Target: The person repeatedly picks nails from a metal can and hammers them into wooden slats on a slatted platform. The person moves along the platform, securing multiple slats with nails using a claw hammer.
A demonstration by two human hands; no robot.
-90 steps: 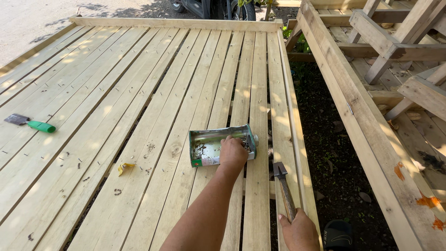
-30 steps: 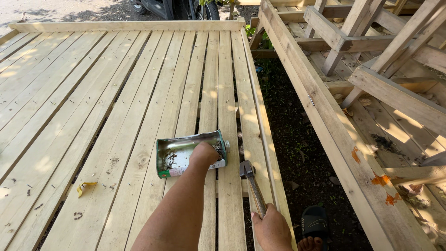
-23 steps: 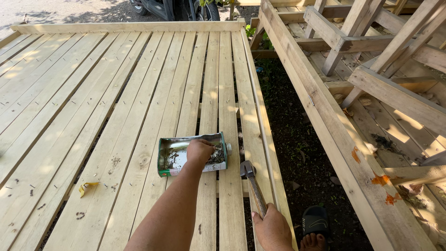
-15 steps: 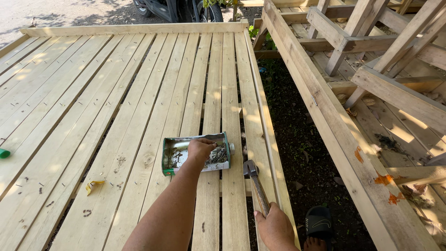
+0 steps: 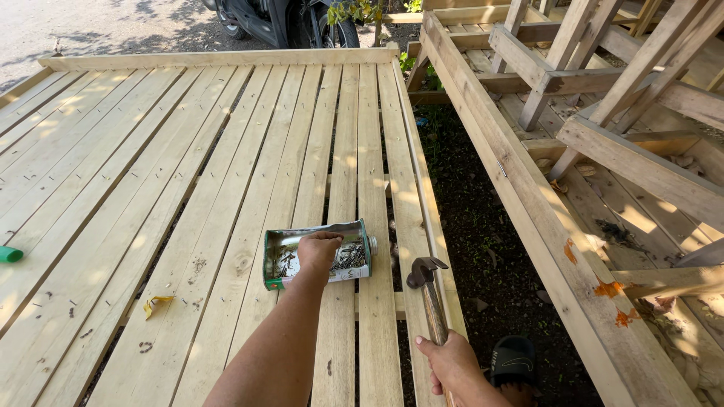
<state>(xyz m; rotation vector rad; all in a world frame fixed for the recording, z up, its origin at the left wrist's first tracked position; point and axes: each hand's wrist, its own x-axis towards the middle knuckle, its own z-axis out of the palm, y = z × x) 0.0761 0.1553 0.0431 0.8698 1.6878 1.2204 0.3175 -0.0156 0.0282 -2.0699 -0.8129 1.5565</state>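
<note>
**Risks: nail pricks, tin slipping thru gap, hammer drifting off edge**

L hand (image 5: 320, 251) reaching into cut-open metal tin (image 5: 317, 258), fingers (image 5: 326, 240) curled down over loose nails (image 5: 351, 258) inside; can't tell if any nail actually pinched yet. Tin lying on its side on pale wood deck (image 5: 188, 196), roughly mid-frame, just beside the R-most boards. R hand (image 5: 451, 363) clenched round wooden handle of claw hammer (image 5: 427, 283), head held up, hovering over the last board near the deck edge.

Possible trouble, judged from this frame only:

- Pricked fingertips: nails piled pointing every way, hand going in blind from above, sharp cut rim of tin close to knuckles. Likely cause = grabbing a bunch instead of 1.
- Spilled nails: tin unsecured, open side up. Nudge from wrist could tip it, nails dropping thru gaps between boards (image 5: 348, 188) or off the edge onto dark soil (image 5: 483, 249) below. Hard to recover.
- Hammer knock: head near tin and L forearm; careless swing or lowered grip could hit either.
- Footing: black sandal (image 5: 513, 360) on ground just beside deck edge, below hammer; dropped hammer or nail would land close to foot.
- Bent nails in mix prob, can't tell at this res.

Also around: green-handled tool (image 5: 10, 254) at far L edge of deck, yellow leaf (image 5: 157, 304) near L of tin, timber frames (image 5: 603, 105) stacked R, well apart from hands.
</note>
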